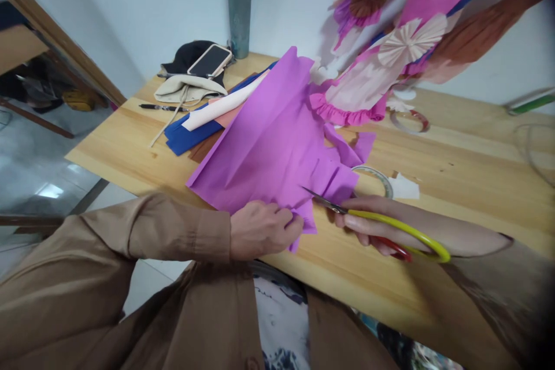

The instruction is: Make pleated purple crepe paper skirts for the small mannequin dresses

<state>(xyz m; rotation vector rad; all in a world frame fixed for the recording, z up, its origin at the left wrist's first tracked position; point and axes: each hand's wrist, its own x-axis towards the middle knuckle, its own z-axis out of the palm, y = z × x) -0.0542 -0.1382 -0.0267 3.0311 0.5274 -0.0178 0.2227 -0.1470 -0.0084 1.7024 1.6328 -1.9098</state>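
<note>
A large sheet of purple crepe paper lies across the table, its near right edge creased and uneven. My left hand is closed on the paper's near edge, fingers pinching a fold. My right hand holds scissors with yellow and red handles. Their dark blades point left over the purple paper, close to the fingers of my left hand. Whether the blades touch the paper, I cannot tell.
Rolled blue and white paper lies beyond the sheet. A phone rests on a cloth bag near a steel flask. Tape rolls sit to the right. Pink paper decorations with pleated fans stand against the wall.
</note>
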